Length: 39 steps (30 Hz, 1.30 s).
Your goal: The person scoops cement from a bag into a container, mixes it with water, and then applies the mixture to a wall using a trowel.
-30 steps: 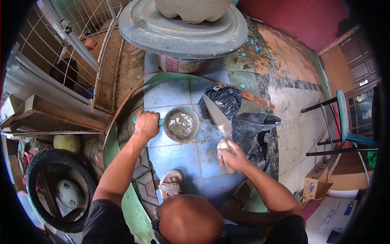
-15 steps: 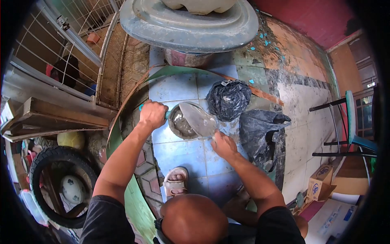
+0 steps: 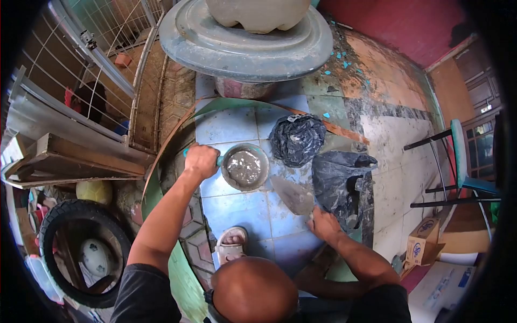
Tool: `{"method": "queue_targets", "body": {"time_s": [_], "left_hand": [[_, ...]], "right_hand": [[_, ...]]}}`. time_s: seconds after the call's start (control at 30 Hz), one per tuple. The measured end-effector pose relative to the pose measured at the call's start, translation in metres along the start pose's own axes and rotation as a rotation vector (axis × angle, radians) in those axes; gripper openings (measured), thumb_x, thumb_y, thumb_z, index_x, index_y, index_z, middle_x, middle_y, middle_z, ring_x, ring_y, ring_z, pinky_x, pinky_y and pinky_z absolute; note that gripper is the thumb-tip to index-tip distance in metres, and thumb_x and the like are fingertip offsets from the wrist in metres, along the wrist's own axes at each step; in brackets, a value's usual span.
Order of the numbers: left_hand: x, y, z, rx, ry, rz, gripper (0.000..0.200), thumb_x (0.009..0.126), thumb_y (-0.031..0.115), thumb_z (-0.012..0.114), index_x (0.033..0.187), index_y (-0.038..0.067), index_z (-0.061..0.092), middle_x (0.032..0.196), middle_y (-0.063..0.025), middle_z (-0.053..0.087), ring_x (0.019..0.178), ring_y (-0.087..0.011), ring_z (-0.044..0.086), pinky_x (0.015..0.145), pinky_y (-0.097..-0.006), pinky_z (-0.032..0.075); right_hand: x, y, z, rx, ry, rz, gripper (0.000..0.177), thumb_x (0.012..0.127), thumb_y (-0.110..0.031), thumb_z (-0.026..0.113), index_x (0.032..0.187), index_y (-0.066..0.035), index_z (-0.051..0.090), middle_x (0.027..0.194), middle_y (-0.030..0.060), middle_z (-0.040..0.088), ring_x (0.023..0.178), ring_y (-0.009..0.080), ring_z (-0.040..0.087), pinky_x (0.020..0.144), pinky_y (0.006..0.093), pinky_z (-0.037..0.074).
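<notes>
My left hand (image 3: 202, 161) is closed around the teal handle of a round dipper (image 3: 263, 176) on the blue tiles. Wet grey cement (image 3: 243, 166) lies inside the dipper, shiny on top. In my right hand (image 3: 325, 224) is a trowel (image 3: 293, 195), gripped by its handle, with its grey-smeared blade pointing up and left. The blade is to the right of the dipper, apart from it and low over the tiles. Beyond the trowel lies a black plastic bag (image 3: 340, 175). Another crumpled black bag (image 3: 297, 139) with grey smears sits just right of the dipper.
A large grey round-rimmed stand (image 3: 242, 62) carries a grey moulded piece (image 3: 258, 13) ahead. A green curved strip (image 3: 226, 106) arcs around the tiles. To the left are a wire cage (image 3: 107, 59) and a tyre (image 3: 48, 231); a chair (image 3: 460, 156) stands right.
The trowel has moved from over the dipper to the right and toward me, uncovering the cement. My left hand keeps its hold on the handle. The view has shifted slightly.
</notes>
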<state>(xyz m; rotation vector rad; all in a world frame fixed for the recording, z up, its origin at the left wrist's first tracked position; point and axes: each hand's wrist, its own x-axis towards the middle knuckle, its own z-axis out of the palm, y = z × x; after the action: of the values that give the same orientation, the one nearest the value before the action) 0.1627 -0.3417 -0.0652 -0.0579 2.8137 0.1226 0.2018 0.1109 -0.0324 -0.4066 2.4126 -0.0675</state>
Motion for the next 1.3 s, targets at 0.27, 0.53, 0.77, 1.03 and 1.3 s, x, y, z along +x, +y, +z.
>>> {"method": "queue_targets", "body": {"time_s": [0.27,0.53,0.77,1.03,1.3], "left_hand": [[-0.007,0.000,0.008,-0.014,0.077,0.008,0.018,0.078,0.024,0.072,0.094,0.016,0.077,0.089,-0.0142,0.076,0.088,-0.0351,0.073,0.085,-0.0459,0.057],[-0.004,0.000,-0.002,0.009,0.041,0.046,0.017,0.078,0.023,0.071,0.092,0.015,0.076,0.089,-0.0155,0.075,0.089,-0.0355,0.074,0.082,-0.0458,0.058],[-0.002,0.001,0.004,-0.018,0.027,-0.029,0.015,0.076,0.021,0.072,0.089,0.016,0.077,0.090,-0.0129,0.076,0.090,-0.0327,0.073,0.087,-0.0436,0.056],[-0.005,0.004,-0.002,-0.046,-0.043,-0.080,0.018,0.082,0.020,0.068,0.096,0.013,0.076,0.097,-0.0160,0.076,0.098,-0.0342,0.073,0.087,-0.0456,0.058],[-0.065,0.010,0.020,-0.459,-0.020,0.268,0.033,0.091,0.027,0.073,0.105,-0.002,0.064,0.089,-0.0210,0.073,0.084,-0.0364,0.074,0.078,-0.0471,0.058]], "right_hand": [[-0.011,-0.055,-0.058,0.538,0.325,-0.275,0.045,0.100,-0.033,0.060,0.130,0.000,0.053,0.118,0.0295,0.067,0.104,0.0520,0.065,0.090,0.0536,0.052],[0.044,-0.102,-0.043,0.463,0.225,-0.187,0.060,0.106,-0.051,0.046,0.137,0.000,0.053,0.117,0.0335,0.066,0.112,0.0511,0.063,0.097,0.0542,0.049],[0.043,-0.067,-0.011,0.431,0.003,-0.172,0.055,0.107,-0.050,0.044,0.123,0.001,0.057,0.113,0.0355,0.065,0.110,0.0537,0.061,0.096,0.0548,0.049],[-0.019,0.037,0.032,0.262,-0.094,-0.060,0.054,0.107,-0.051,0.044,0.124,-0.002,0.058,0.111,0.0335,0.067,0.109,0.0536,0.062,0.095,0.0554,0.049],[-0.033,0.009,-0.101,0.171,0.418,-0.303,0.033,0.099,-0.025,0.060,0.126,-0.007,0.057,0.104,0.0240,0.071,0.089,0.0474,0.068,0.078,0.0543,0.055]]}}
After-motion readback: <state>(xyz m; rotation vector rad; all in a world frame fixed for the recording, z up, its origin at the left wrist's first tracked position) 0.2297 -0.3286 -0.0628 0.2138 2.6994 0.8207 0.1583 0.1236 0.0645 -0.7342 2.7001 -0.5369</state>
